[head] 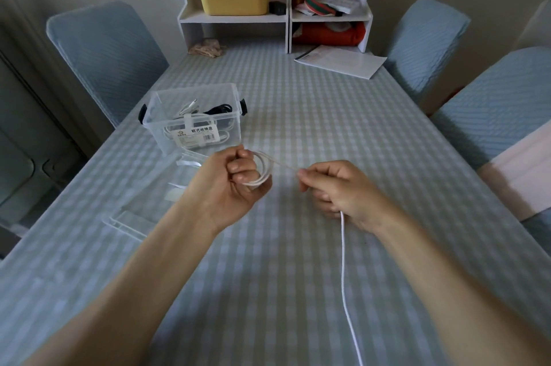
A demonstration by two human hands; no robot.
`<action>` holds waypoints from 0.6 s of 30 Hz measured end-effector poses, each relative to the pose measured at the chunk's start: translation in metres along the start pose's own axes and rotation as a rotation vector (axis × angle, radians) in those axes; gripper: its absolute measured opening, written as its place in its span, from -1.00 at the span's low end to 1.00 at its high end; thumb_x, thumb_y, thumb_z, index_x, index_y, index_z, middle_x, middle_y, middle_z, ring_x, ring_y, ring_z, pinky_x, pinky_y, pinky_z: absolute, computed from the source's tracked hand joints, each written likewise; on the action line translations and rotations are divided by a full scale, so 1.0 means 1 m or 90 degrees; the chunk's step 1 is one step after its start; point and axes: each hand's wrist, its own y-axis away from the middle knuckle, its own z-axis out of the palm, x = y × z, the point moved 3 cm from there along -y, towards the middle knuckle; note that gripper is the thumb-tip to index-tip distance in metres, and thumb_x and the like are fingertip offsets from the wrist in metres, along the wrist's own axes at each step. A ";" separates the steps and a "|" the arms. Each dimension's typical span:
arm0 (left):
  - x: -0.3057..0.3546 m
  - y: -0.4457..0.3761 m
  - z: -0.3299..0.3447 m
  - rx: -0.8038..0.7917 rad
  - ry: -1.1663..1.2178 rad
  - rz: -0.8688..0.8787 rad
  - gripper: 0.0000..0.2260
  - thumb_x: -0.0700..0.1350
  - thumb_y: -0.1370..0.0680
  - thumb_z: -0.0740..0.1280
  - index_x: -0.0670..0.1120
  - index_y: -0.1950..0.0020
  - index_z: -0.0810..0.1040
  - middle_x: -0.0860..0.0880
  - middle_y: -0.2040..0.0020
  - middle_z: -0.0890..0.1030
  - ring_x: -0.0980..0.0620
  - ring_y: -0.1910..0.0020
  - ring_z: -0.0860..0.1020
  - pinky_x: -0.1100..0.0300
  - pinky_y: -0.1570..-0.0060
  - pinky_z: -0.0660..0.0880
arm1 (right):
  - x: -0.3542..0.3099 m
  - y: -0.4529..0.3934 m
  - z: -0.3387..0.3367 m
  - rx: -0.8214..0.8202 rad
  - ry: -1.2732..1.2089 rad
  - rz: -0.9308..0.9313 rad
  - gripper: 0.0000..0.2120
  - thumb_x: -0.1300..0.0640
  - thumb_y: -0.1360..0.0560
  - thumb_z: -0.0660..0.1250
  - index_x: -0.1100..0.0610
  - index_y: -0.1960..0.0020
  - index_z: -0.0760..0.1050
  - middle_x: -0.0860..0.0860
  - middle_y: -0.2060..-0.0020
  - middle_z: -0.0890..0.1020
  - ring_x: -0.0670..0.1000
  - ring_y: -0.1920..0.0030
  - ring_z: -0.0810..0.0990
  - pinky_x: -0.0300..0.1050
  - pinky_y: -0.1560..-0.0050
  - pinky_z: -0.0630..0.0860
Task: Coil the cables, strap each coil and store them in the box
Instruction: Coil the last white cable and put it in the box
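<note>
I see the left hand [235, 184] curled round a small coil [262, 170] of white cable [343, 261] above the table [298, 112]. The right hand [337, 189] pinches the taut strand beside it; the tail hangs from that fist toward me. The box [195, 116] stands open behind the left hand, holding what look like coiled cables.

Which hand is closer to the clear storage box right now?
Left. The left hand, gripping the coil of white cable, sits just in front of the clear box. The right hand, pinching the cable's loose run, is farther off toward the table's middle.
</note>
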 end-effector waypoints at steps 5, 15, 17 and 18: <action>0.022 -0.002 -0.003 0.097 0.114 0.107 -0.76 -0.26 -0.60 0.09 -0.02 0.19 0.41 0.10 0.52 0.38 0.18 0.60 0.36 0.27 0.02 0.42 | 0.000 -0.002 -0.009 0.009 -0.331 0.100 -0.81 0.10 -0.56 0.24 0.16 0.20 0.43 -0.09 0.59 0.20 -0.16 0.67 0.19 -0.35 0.68 0.14; 0.045 0.012 0.014 0.070 0.239 0.242 -0.80 -0.18 -0.71 0.08 -0.20 -0.02 0.47 -0.11 0.23 0.70 0.08 0.32 0.68 0.25 0.16 0.62 | -0.004 -0.005 0.007 0.159 0.359 -0.099 -0.76 0.09 -0.61 0.26 0.07 0.17 0.63 -0.12 0.59 0.43 -0.13 0.61 0.36 -0.33 0.52 0.26; 0.041 0.011 0.022 0.051 0.220 0.254 -0.76 -0.22 -0.70 0.06 -0.21 0.09 0.43 -0.18 0.22 0.70 0.02 0.20 0.68 0.17 -0.03 0.61 | -0.003 -0.001 0.014 0.097 0.498 -0.143 -0.73 0.07 -0.61 0.26 -0.03 0.26 0.55 -0.10 0.54 0.47 -0.11 0.52 0.42 -0.26 0.43 0.36; 0.038 0.010 0.025 0.041 0.202 0.254 -0.77 -0.24 -0.70 0.05 -0.22 0.08 0.43 -0.19 0.19 0.70 0.02 0.17 0.65 0.15 -0.12 0.58 | -0.003 0.001 0.017 0.075 0.558 -0.149 -0.69 0.06 -0.61 0.25 -0.06 0.32 0.47 -0.09 0.52 0.46 -0.09 0.49 0.42 -0.19 0.41 0.38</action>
